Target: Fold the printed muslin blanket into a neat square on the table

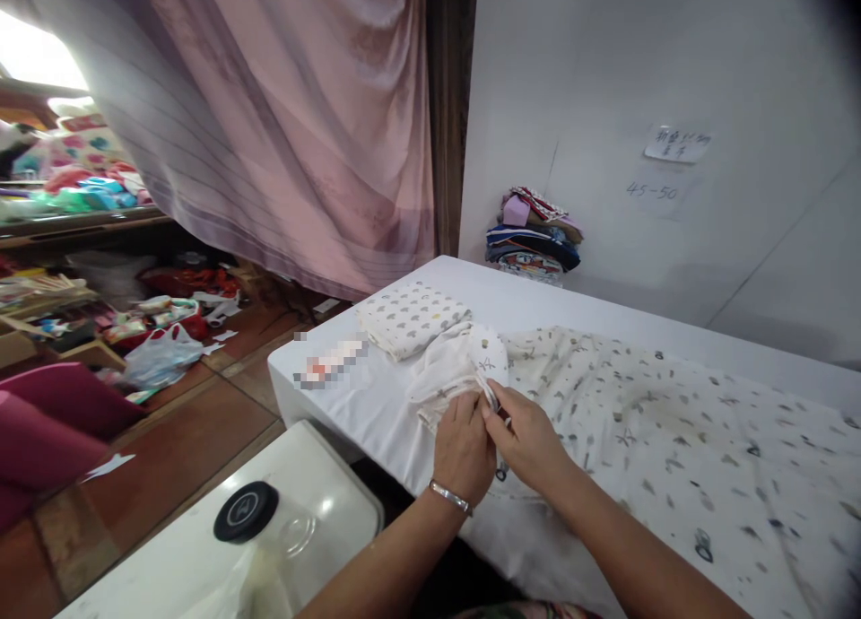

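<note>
**Left hand [464, 444] and right hand [528, 435] pinch the printed cloth [625, 422]**

The fingers of both are drawn together, tips nearly meeting, with a bunched edge of the printed cloth between them. How firmly each one holds, I cannot tell. Taking the hands as centre of the clock, a gathered part lies at eleven, and the wide remainder spreads over the white table [377, 395] from one to four. The folded cloth [413, 318], with different print, rests at ten-thirty, flat and compact. So I judge the work to be at an early stage — one edge is gathered, most lies loose and wrinkled. At half past twelve stands a fabric pile [534, 242].
</note>
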